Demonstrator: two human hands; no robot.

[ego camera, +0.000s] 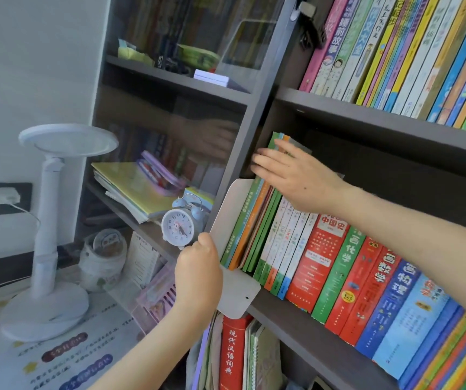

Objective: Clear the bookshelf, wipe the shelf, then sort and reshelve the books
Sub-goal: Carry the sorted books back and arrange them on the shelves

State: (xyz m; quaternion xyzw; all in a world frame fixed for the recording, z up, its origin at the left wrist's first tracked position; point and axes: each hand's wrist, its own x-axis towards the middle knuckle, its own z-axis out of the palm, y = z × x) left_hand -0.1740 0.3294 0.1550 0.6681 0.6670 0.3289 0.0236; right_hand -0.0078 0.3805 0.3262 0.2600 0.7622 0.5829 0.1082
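A dark bookshelf (367,119) fills the right half of the head view. Its middle shelf holds a row of upright books, thin green and orange ones (251,229) at the left end, then red, green and blue ones (338,274). A white metal bookend (234,294) stands against the leftmost thin books, its base jutting past the shelf's front edge. My left hand (198,274) grips the bookend's outer edge. My right hand (293,173) lies with straight fingers over the tops of the thin green books.
The shelf above carries a packed row of colourful picture books (409,52). A red dictionary (232,356) stands on the shelf below. Behind a glass door (170,108) at left lie more books and a blue alarm clock (181,223). A white desk lamp (49,249) stands on the desk.
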